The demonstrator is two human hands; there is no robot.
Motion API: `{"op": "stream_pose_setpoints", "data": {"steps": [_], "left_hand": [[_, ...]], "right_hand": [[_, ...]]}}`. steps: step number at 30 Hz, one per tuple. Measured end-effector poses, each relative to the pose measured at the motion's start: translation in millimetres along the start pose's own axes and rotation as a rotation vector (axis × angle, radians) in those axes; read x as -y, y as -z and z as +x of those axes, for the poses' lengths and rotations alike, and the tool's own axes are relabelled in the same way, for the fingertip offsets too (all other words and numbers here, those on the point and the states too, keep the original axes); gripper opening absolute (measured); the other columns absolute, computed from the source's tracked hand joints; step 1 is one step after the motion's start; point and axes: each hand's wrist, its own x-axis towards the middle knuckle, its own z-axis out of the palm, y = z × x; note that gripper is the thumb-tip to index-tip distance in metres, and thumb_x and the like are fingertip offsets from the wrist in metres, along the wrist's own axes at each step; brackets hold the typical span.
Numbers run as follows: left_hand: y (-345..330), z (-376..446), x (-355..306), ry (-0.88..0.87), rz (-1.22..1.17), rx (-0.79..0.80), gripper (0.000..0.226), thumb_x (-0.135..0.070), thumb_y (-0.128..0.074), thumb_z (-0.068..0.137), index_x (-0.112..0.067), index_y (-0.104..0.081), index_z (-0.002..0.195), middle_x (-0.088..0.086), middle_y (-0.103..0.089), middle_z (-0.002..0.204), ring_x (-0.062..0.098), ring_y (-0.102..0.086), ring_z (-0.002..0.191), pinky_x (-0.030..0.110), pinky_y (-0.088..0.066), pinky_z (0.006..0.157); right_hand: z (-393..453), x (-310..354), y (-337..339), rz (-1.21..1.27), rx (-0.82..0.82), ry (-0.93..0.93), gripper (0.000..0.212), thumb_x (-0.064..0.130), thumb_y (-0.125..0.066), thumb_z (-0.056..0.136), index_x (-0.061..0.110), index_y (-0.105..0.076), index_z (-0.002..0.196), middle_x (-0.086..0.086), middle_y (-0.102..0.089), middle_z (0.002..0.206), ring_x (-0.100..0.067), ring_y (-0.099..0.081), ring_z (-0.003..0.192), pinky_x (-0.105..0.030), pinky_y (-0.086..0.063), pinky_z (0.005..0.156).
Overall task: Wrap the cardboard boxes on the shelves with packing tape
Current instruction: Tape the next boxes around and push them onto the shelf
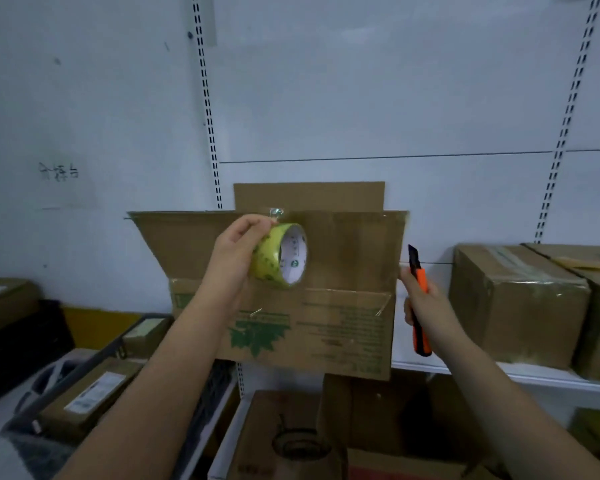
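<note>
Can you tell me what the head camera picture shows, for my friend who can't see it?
A person's left hand holds up a roll of yellow-green packing tape, and the right hand grips an orange and black box cutter. Behind them on a white shelf stands an open cardboard box with green print, flaps raised, beside an already taped box.

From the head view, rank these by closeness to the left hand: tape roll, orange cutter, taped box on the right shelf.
1. tape roll, gripped by the left hand.
2. orange cutter, across the open box, held in the right hand.
3. taped box, far right on the shelf.
</note>
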Motion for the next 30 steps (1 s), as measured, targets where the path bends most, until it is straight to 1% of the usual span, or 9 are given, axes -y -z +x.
{"op": "stream_pose_setpoints", "data": {"steps": [4, 8, 10, 13, 16, 21, 23, 25, 30], "left_hand": [[-7.3, 55.8, 24.7, 0.243, -0.244, -0.041, 0.011, -0.024, -0.064, 0.094, -0.015, -0.069, 0.095, 0.008, -0.071, 0.096, 0.024, -0.067, 0.095, 0.041, -0.055, 0.088], [-10.7, 99.4, 40.2, 0.520, -0.317, -0.027, 0.020, -0.029, -0.059, 0.097, -0.011, -0.069, 0.095, 0.004, -0.073, 0.086, 0.016, -0.072, 0.078, 0.036, -0.055, 0.079], [-9.9, 120.5, 53.1, 0.652, -0.248, -0.009, 0.028, -0.024, -0.060, 0.096, -0.001, -0.066, 0.111, 0.015, -0.072, 0.104, 0.020, -0.073, 0.072, 0.041, -0.062, 0.068], [-18.1, 144.1, 80.0, 0.795, -0.121, 0.062, 0.043, -0.023, -0.060, 0.096, 0.008, -0.059, 0.126, 0.030, -0.065, 0.119, 0.033, -0.069, 0.099, 0.042, -0.063, 0.061], [-28.5, 150.9, 100.6, 0.808, -0.199, 0.034, 0.038, -0.020, -0.057, 0.099, 0.013, -0.061, 0.115, 0.034, -0.068, 0.108, 0.039, -0.069, 0.099, 0.044, -0.061, 0.054], [-16.4, 145.2, 123.8, 0.740, -0.513, 0.010, 0.042, -0.013, -0.050, 0.087, 0.021, -0.067, 0.104, 0.036, -0.061, 0.121, 0.041, -0.072, 0.093, 0.060, -0.053, 0.081], [-14.9, 145.2, 125.2, 0.738, -0.546, -0.004, 0.044, -0.016, -0.046, 0.094, 0.021, -0.064, 0.109, 0.033, -0.061, 0.124, 0.041, -0.071, 0.098, 0.061, -0.052, 0.083], [-17.1, 147.1, 125.5, 0.721, -0.557, -0.038, 0.045, -0.021, -0.041, 0.101, 0.016, -0.055, 0.123, 0.028, -0.063, 0.126, 0.040, -0.068, 0.105, 0.061, -0.052, 0.083], [-14.5, 149.1, 126.5, 0.637, -0.568, -0.044, 0.057, -0.018, -0.067, 0.074, 0.008, -0.060, 0.124, 0.020, -0.068, 0.122, 0.038, -0.068, 0.107, 0.056, -0.055, 0.085]], "right_hand": [[9.4, 1.2, 7.0, 0.023, -0.022, 0.048, 0.025, 0.055, -0.045, 0.098, 0.036, -0.060, 0.103, -0.005, -0.046, 0.053, -0.014, -0.045, 0.046, -0.029, -0.041, 0.054], [59.5, -4.2, 12.6, 0.049, -0.148, 0.014, 0.040, 0.049, -0.049, 0.099, 0.015, -0.064, 0.112, -0.008, -0.045, 0.059, -0.015, -0.044, 0.048, -0.029, -0.040, 0.053], [93.2, -6.2, 11.5, 0.040, -0.191, 0.009, 0.044, 0.046, -0.052, 0.099, 0.002, -0.059, 0.103, -0.009, -0.045, 0.062, -0.017, -0.045, 0.050, -0.032, -0.042, 0.055], [149.5, -8.3, 9.5, -0.068, -0.199, 0.061, 0.035, 0.041, -0.053, 0.098, 0.010, -0.052, 0.082, -0.010, -0.048, 0.065, -0.020, -0.048, 0.052, -0.034, -0.043, 0.058], [206.4, -14.4, 8.7, -0.106, -0.167, 0.107, 0.027, 0.034, -0.059, 0.095, 0.008, -0.055, 0.089, -0.011, -0.051, 0.071, -0.021, -0.048, 0.053, -0.032, -0.044, 0.056], [275.4, -5.8, -2.0, 0.020, -0.112, 0.170, 0.049, 0.052, -0.051, 0.098, 0.004, -0.057, 0.105, -0.007, -0.059, 0.071, -0.019, -0.046, 0.047, -0.033, -0.043, 0.056], [287.4, -4.1, 2.9, 0.191, -0.107, 0.164, 0.052, 0.058, -0.044, 0.098, 0.014, -0.066, 0.115, -0.001, -0.071, 0.093, -0.015, -0.044, 0.045, -0.031, -0.041, 0.051], [293.8, -8.2, 11.8, 0.305, -0.028, 0.139, 0.051, 0.060, -0.041, 0.099, 0.020, -0.070, 0.115, 0.003, -0.070, 0.086, -0.013, -0.041, 0.045, -0.027, -0.037, 0.045], [259.9, -30.1, -7.2, -0.281, 0.258, 0.121, 0.042, 0.046, -0.064, 0.091, 0.007, -0.067, 0.074, 0.005, -0.052, 0.051, -0.014, -0.043, 0.048, -0.027, -0.033, 0.049]]}}
